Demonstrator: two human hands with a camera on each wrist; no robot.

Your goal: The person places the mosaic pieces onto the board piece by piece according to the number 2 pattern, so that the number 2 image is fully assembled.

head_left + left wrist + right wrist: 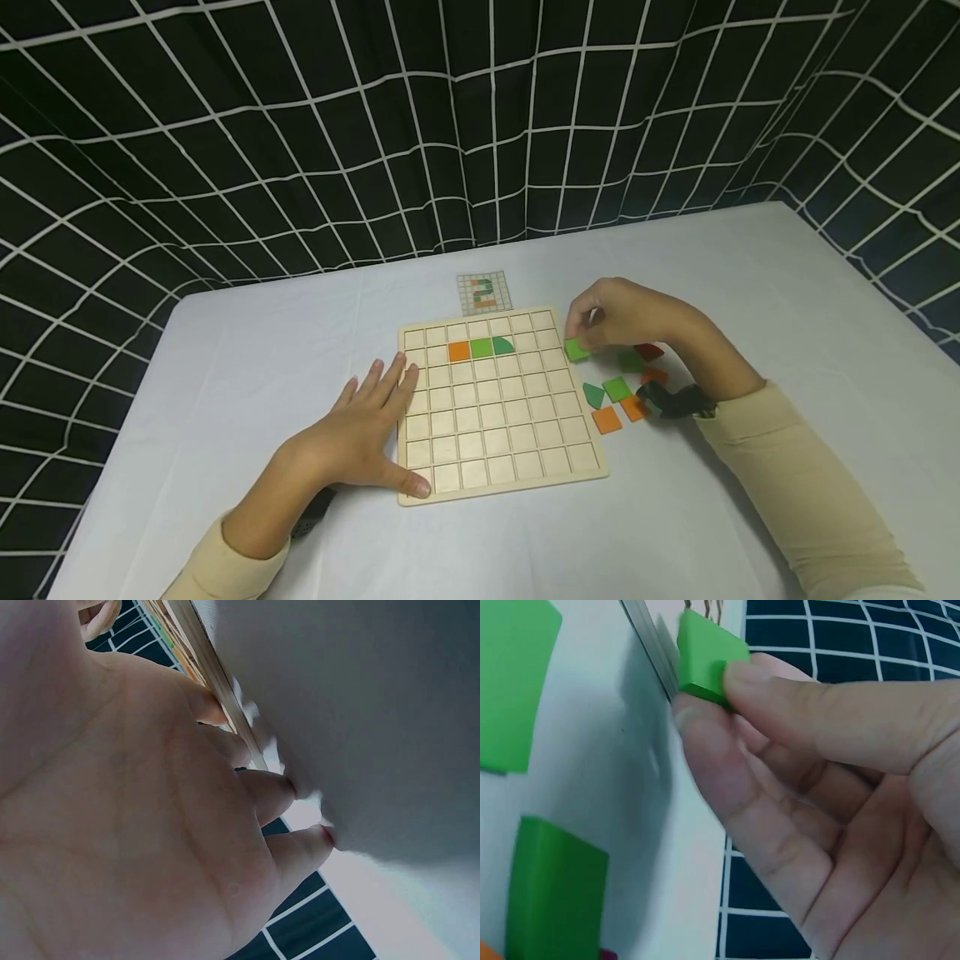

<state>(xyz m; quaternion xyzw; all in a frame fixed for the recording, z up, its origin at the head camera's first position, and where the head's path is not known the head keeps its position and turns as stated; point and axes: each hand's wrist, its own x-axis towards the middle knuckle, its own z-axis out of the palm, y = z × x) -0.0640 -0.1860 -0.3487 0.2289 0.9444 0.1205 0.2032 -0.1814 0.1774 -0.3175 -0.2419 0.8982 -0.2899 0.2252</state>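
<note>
Nearest, the left hand [356, 440] lies flat with fingers spread and grips nothing; its thumb rests on the near left corner of the wooden grid board [495, 425], its index finger at the left rim. If that light hold eased, a nudge from the other side could slide the board over the white-covered bench [510, 550]. Right of the board lie loose orange squares [607, 420], a dark green quarter-round [594, 395] and a light green square [617, 389], some close enough to the rim that a shift of the board might push them together. A dark wrist-worn device [671, 402] overlaps this cluster in the head view; if it hangs low, it could drag pieces along. Beyond it, the right hand [628, 310] pinches a green tile [577, 350] between thumb and finger, just beside the board's right rim; a pinch near the tile's edge could let it twist or drop, and low travel could catch it on the rim. Farther in, an orange square [459, 352], a green square [482, 347] and a dark green quarter-circle [503, 345] sit in one row, where a brushing fingertip might unseat them. Past the board lies a small pattern card [483, 293], too small to read surely, so a cell could be miscounted.
</note>
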